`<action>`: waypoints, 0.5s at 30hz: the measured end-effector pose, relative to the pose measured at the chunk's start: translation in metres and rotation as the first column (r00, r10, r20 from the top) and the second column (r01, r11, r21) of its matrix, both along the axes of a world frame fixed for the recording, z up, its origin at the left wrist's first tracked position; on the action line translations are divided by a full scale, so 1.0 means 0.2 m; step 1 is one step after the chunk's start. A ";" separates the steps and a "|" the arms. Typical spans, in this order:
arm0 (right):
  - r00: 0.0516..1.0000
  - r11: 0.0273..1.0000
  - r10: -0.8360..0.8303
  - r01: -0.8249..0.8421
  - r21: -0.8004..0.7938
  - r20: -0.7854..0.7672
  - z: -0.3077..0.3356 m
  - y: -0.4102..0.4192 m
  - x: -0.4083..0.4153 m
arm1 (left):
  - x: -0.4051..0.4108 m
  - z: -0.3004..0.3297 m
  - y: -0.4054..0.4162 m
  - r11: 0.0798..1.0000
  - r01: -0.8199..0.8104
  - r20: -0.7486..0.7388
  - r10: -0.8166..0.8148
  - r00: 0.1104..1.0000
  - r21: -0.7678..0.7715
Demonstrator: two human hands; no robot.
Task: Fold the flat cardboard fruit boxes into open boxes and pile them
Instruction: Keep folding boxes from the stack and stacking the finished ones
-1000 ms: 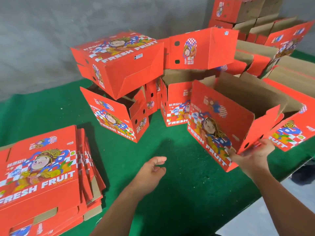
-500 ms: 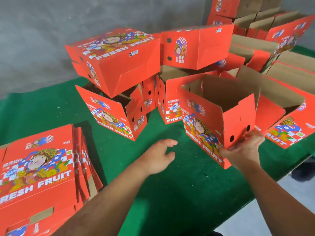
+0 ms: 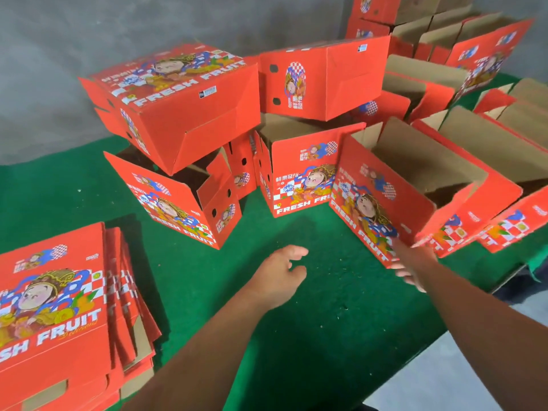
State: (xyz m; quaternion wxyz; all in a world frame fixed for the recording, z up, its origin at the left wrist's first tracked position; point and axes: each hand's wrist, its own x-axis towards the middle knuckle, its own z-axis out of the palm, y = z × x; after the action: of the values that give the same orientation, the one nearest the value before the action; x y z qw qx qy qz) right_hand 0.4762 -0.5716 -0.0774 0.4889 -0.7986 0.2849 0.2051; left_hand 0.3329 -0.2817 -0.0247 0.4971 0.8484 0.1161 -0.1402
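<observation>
A stack of flat red "FRESH FRUIT" boxes (image 3: 56,307) lies at the left edge of the green table. A folded open box (image 3: 382,200) stands at the right with its brown inside showing. My right hand (image 3: 413,264), blurred, is at that box's near bottom corner with fingers spread, gripping nothing. My left hand (image 3: 281,272) hovers over the green cloth in the middle, fingers relaxed and empty. Behind, several folded boxes form a pile: one closed box (image 3: 178,105) lies tilted on an open one (image 3: 178,206).
More open boxes (image 3: 489,149) crowd the back right up to the grey wall. The green table (image 3: 326,321) ends at the right front, where its edge drops to a pale floor. Bare cloth lies between the flat stack and the folded boxes.
The open box has been set down against its neighbours on the right. My right hand has let go of its side flap and dropped to its bottom corner. My left hand has barely moved.
</observation>
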 end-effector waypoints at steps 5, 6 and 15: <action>0.944 0.937 0.303 -0.271 0.218 -0.131 -0.04 0.49 -0.33 | -0.06 -0.06 0.05 0.967 -0.241 -0.007 0.241 0.971 -0.084; 0.923 0.912 0.370 -0.339 0.230 -0.105 -0.03 0.61 -0.41 | -0.08 -0.08 0.08 0.946 -0.306 -0.017 0.306 0.952 -0.104; 0.760 0.695 0.635 -0.639 0.329 0.135 0.14 1.48 -0.83 | -0.43 -0.07 0.33 0.582 -0.747 -0.049 0.778 0.627 -0.320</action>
State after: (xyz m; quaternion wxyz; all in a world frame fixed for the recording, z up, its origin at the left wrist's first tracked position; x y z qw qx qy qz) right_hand 0.3097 -0.2758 -0.0484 0.5249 -0.7465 -0.0537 0.4055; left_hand 0.2461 -0.2163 -0.0391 0.6403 0.6325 0.4212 0.1117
